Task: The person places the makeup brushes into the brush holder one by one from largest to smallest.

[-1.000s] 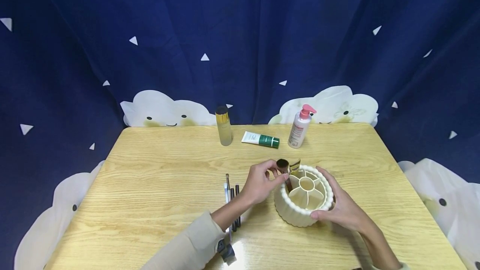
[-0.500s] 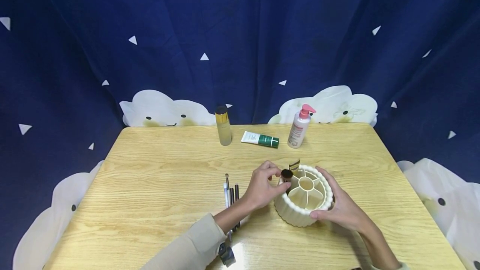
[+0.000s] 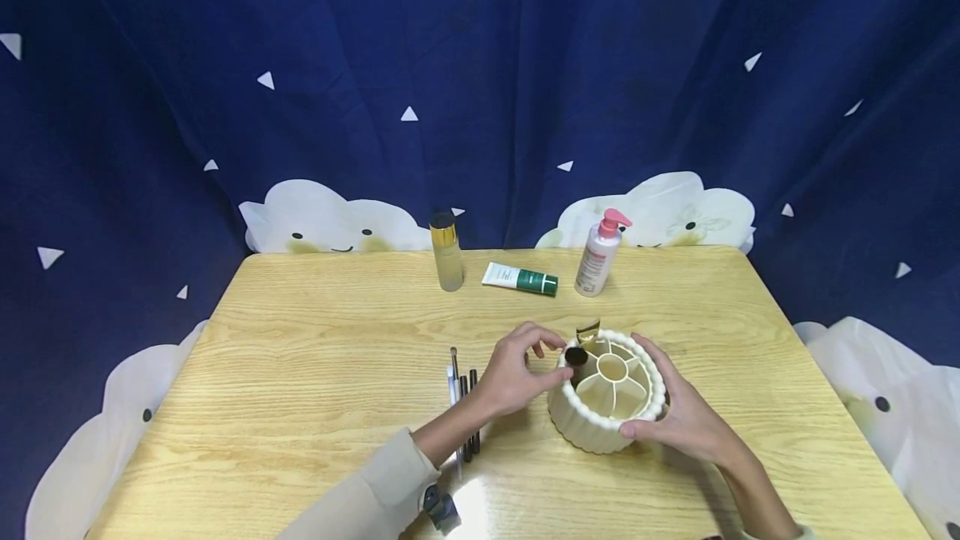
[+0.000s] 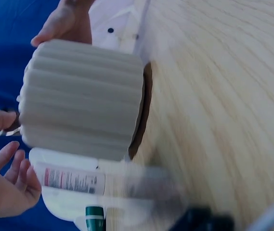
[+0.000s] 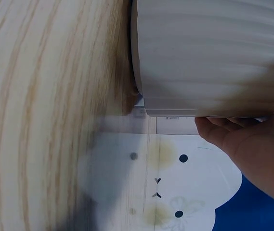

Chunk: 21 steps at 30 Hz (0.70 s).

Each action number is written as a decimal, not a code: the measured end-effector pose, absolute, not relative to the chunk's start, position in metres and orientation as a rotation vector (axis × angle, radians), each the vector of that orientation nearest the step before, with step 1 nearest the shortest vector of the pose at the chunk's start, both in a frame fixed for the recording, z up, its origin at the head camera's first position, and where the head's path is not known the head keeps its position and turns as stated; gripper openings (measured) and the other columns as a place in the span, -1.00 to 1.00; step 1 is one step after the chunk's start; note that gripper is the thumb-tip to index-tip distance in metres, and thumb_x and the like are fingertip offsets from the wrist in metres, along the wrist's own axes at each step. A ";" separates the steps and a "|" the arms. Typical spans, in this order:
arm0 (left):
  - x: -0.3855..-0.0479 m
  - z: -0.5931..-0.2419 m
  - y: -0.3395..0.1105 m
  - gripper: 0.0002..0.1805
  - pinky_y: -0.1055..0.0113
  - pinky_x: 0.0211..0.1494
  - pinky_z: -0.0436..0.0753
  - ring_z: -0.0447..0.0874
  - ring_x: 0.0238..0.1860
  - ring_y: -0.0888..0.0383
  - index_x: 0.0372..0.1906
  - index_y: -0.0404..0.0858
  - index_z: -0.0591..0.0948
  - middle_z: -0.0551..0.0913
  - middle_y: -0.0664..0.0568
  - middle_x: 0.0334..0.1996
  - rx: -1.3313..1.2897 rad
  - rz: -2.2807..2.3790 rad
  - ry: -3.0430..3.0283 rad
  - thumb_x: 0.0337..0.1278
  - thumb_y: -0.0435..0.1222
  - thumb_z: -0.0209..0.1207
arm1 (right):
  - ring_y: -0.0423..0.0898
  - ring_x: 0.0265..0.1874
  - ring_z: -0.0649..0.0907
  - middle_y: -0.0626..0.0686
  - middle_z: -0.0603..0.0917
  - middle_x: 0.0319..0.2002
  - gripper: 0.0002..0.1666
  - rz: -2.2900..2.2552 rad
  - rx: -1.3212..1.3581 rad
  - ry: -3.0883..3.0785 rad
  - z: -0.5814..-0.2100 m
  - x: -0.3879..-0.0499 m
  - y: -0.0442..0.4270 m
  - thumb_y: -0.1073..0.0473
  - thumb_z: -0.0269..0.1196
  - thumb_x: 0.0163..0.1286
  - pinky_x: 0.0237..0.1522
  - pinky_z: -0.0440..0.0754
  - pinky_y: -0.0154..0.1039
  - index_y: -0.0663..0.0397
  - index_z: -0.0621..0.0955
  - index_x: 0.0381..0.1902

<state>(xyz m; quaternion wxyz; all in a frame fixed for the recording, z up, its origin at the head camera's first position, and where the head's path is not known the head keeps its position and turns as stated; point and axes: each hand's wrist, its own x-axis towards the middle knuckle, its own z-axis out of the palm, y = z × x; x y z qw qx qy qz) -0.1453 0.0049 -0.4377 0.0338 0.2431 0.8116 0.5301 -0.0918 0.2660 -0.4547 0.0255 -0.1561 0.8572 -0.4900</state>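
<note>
A cream, ribbed round makeup organizer (image 3: pixel 600 432) with a beaded rim and petal-shaped compartments stands on the table. My right hand (image 3: pixel 686 419) grips its right side, thumb at the near rim and fingers round the far side. A makeup brush (image 3: pixel 576 356) stands in a left compartment, its dark bristles up and its handle mostly hidden. My left hand (image 3: pixel 517 369) is at the left rim beside it, thumb and fingers apart; in the left wrist view the fingers (image 4: pixel 19 168) are spread loosely. A gold flat-ended item (image 3: pixel 588 333) stands in the compartment behind the brush.
Several slim brushes and black pens (image 3: pixel 465 407) lie left of the organizer, partly under the left forearm. Along the back are a gold-capped bottle (image 3: pixel 448 257), a white and green tube (image 3: pixel 521 278) lying flat, and a pink pump bottle (image 3: pixel 597 257).
The makeup brush has sunk lower into the organizer. My left hand's fingers have parted from it and drawn slightly left. My right hand and the organizer stay in place.
</note>
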 end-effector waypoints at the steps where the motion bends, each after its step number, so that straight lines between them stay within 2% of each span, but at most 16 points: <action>1: -0.147 -0.438 0.001 -0.64 0.28 -0.14 0.59 0.54 -0.15 0.06 -0.09 -0.18 0.61 0.62 0.05 -0.14 0.764 1.640 2.478 -0.06 -0.22 0.36 | -0.48 0.12 0.39 0.26 0.29 0.34 0.39 -1.516 -0.484 2.651 -0.455 -0.092 0.266 0.29 0.53 -0.21 0.09 0.40 -0.49 -0.06 -0.03 0.50; 4: -0.152 -0.437 -0.013 -0.66 0.24 -0.14 0.63 0.57 -0.14 0.04 -0.06 -0.23 0.60 0.65 -0.04 -0.14 0.771 1.652 2.434 -0.01 -0.28 0.30 | -0.48 0.12 0.39 0.25 0.28 0.34 0.40 -1.517 -0.484 2.653 -0.455 -0.092 0.266 0.29 0.53 -0.22 0.09 0.39 -0.49 -0.13 -0.03 0.50; 7: -0.158 -0.438 -0.028 -0.72 0.35 -0.15 0.64 0.60 -0.16 0.07 -0.09 -0.27 0.60 0.67 -0.11 -0.17 0.710 1.636 2.441 0.04 -0.31 0.23 | -0.50 0.13 0.36 0.24 0.28 0.35 0.40 -1.507 -0.475 2.665 -0.455 -0.092 0.266 0.28 0.54 -0.22 0.11 0.36 -0.52 -0.16 -0.03 0.49; 12: -0.167 -0.445 -0.058 -0.81 0.47 -0.27 0.61 0.62 -0.29 0.13 -0.21 -0.37 0.62 0.68 -0.08 -0.35 0.540 1.556 2.530 0.06 -0.36 0.19 | -0.53 0.16 0.32 0.22 0.27 0.37 0.40 -1.476 -0.450 2.688 -0.456 -0.091 0.266 0.25 0.55 -0.22 0.13 0.29 -0.57 -0.19 -0.03 0.49; 16: -0.167 -0.450 -0.073 -0.86 0.48 -0.34 0.59 0.60 -0.41 0.17 -0.32 -0.40 0.64 0.67 -0.07 -0.45 0.424 1.486 2.597 0.00 -0.40 0.22 | -0.55 0.16 0.30 0.22 0.26 0.37 0.40 -1.479 -0.444 2.686 -0.456 -0.090 0.266 0.25 0.54 -0.22 0.13 0.26 -0.60 -0.14 -0.03 0.50; 19: -0.165 -0.455 -0.078 -0.89 0.49 -0.39 0.58 0.56 -0.49 0.21 -0.39 -0.41 0.64 0.66 -0.08 -0.50 0.345 1.450 2.634 -0.09 -0.43 0.23 | -0.55 0.17 0.30 0.23 0.26 0.37 0.39 -1.492 -0.457 2.680 -0.456 -0.091 0.266 0.26 0.54 -0.22 0.13 0.26 -0.60 -0.02 -0.03 0.49; 21: -0.163 -0.459 -0.079 -0.88 0.50 -0.41 0.58 0.55 -0.52 0.23 -0.41 -0.42 0.64 0.67 -0.08 -0.53 0.311 1.412 2.661 -0.15 -0.44 0.24 | -0.54 0.17 0.31 0.22 0.26 0.37 0.39 -1.497 -0.466 2.676 -0.456 -0.092 0.266 0.27 0.54 -0.22 0.14 0.27 -0.59 -0.04 -0.03 0.49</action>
